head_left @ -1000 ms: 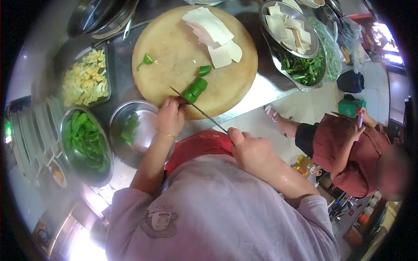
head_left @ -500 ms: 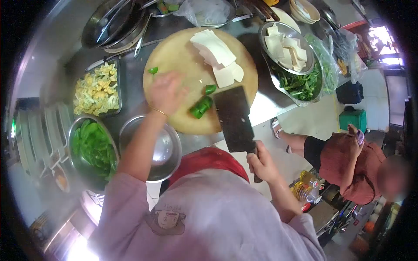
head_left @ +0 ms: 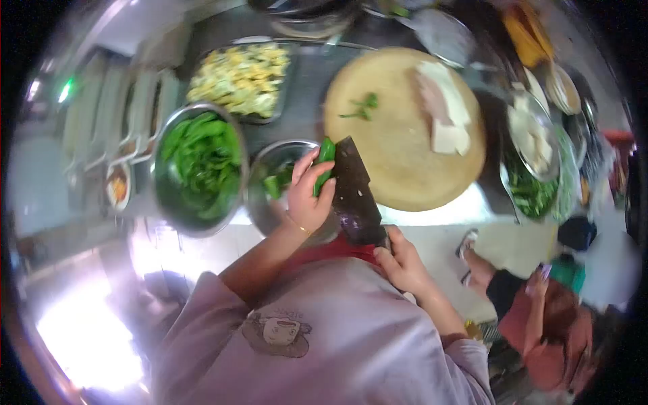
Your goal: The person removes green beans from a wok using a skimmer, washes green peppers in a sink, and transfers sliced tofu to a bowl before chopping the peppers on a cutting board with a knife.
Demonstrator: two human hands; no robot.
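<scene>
My left hand (head_left: 310, 192) has its fingers around a green pepper (head_left: 325, 165), above the right side of a steel bowl (head_left: 297, 146) with green pieces inside. In my right hand (head_left: 403, 262) is the handle of a dark cleaver (head_left: 356, 196), its blade upright beside the pepper and near the left edge of the round cutting board (head_left: 398, 175). Small green scraps (head_left: 366, 106) lie on the board's left part, and white slices (head_left: 445, 108) rest at its right.
Left of the steel bowl stands a bowl of green peppers (head_left: 202, 158), with a tray of yellow-white florets (head_left: 239, 77) behind. At right, a bowl of white pieces (head_left: 534, 135) sits over leafy greens (head_left: 530, 192). A person (head_left: 550, 317) holding a phone is at lower right.
The view has swung left. The cut green pieces are off the board, some showing in the steel bowl. My left hand, empty half a second ago, now holds a pepper; the cleaver has moved beside it.
</scene>
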